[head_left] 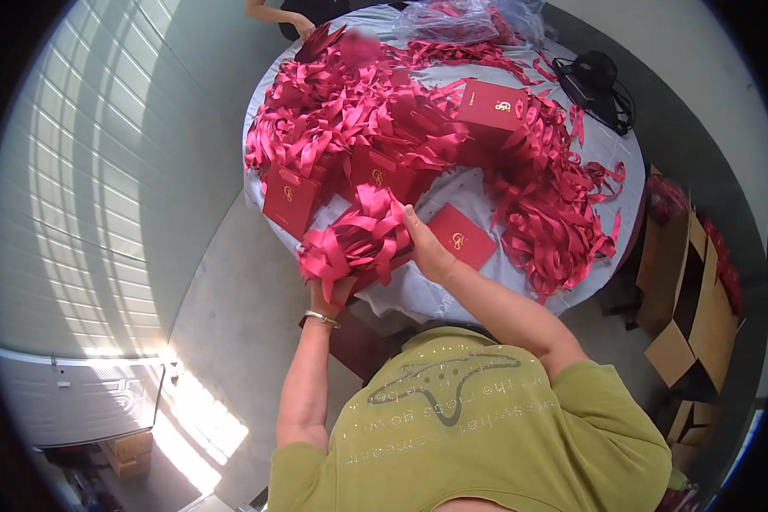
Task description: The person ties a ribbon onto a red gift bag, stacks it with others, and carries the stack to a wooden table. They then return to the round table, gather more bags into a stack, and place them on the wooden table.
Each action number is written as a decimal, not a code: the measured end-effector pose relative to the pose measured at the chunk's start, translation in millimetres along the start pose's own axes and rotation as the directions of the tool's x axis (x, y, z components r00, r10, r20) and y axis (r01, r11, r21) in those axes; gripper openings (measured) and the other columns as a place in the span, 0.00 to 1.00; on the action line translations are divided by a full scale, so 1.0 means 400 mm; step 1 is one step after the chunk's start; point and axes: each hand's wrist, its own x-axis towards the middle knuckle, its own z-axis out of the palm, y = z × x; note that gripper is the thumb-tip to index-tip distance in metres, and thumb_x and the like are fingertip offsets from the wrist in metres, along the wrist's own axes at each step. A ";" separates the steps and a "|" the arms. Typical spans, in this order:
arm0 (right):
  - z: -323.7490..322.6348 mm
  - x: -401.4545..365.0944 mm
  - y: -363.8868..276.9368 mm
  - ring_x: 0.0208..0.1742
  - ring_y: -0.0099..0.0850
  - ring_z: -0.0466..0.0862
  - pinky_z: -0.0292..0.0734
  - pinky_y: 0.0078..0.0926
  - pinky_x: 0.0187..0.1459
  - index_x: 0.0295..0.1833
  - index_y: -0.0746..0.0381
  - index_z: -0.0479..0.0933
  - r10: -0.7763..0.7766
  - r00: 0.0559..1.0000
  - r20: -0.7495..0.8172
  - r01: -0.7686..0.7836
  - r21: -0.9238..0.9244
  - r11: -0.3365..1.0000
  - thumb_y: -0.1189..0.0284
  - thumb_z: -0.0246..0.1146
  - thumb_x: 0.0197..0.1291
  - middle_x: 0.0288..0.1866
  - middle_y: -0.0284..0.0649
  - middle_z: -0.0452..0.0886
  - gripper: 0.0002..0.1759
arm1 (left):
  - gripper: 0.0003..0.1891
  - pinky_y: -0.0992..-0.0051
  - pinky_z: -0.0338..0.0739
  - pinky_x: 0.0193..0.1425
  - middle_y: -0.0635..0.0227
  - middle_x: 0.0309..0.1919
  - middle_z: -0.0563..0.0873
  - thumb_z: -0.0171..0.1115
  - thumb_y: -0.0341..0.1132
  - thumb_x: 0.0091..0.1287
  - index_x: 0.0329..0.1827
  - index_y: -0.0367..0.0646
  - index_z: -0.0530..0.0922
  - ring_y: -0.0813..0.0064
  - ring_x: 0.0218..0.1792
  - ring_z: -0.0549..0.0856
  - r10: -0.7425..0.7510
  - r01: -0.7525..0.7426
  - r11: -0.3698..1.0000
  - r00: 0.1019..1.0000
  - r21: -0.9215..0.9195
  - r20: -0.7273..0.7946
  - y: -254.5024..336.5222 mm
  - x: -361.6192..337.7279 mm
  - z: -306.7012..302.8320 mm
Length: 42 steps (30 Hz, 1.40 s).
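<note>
Between my two hands is a bundle of red gift bags [363, 235] with pink-red ribbon handles spilling over the top. My right hand [428, 246] grips its right side, thumb pointing up and the other fingers hidden behind. From below left, my left hand [326, 297] supports it, mostly covered by ribbons; a bracelet circles that wrist. Just right of the bundle, a flat red gift bag [462, 236] with a gold logo lies on the cloth. Another red bag [290, 200] leans at the left edge of the pile.
A large heap of ribbon-handled bags [341, 111] covers the round table's [533, 303] far side and curves down the right. Across it, a person's hand [303, 26] touches the heap. A black object with a cord [593, 81] lies far right. Open cardboard boxes [687, 282] stand right on the floor.
</note>
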 end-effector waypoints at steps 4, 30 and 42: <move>-0.003 -0.003 -0.083 0.67 0.31 0.75 0.68 0.31 0.65 0.75 0.63 0.60 -0.105 0.994 0.021 0.104 0.018 0.994 0.45 0.45 0.74 0.71 0.40 0.71 0.37 | 0.30 0.58 0.74 0.66 0.63 0.55 0.83 0.72 0.29 0.56 0.64 0.43 0.74 0.59 0.59 0.81 -0.529 0.351 0.280 0.833 -0.894 0.162 0.146 0.034 -0.079; 0.050 -0.231 -0.232 0.44 0.21 0.76 0.74 0.19 0.46 0.54 0.62 0.76 -0.115 0.930 0.350 0.228 -0.302 0.925 0.77 0.79 0.45 0.54 0.36 0.68 0.28 | 0.40 0.54 0.66 0.74 0.53 0.69 0.71 0.51 0.60 0.68 0.76 0.42 0.60 0.55 0.69 0.72 -0.260 0.212 -0.358 0.913 -0.909 0.315 0.324 -0.116 -0.004; 0.060 -0.215 -0.274 0.49 0.33 0.75 0.70 0.29 0.51 0.46 0.60 0.84 -0.442 0.775 0.452 0.630 -0.493 0.600 0.80 0.72 0.43 0.51 0.42 0.74 0.20 | 0.42 0.56 0.63 0.75 0.55 0.70 0.71 0.51 0.62 0.66 0.75 0.41 0.61 0.58 0.69 0.72 -0.345 0.226 -0.451 0.848 -0.863 0.403 0.318 -0.140 0.013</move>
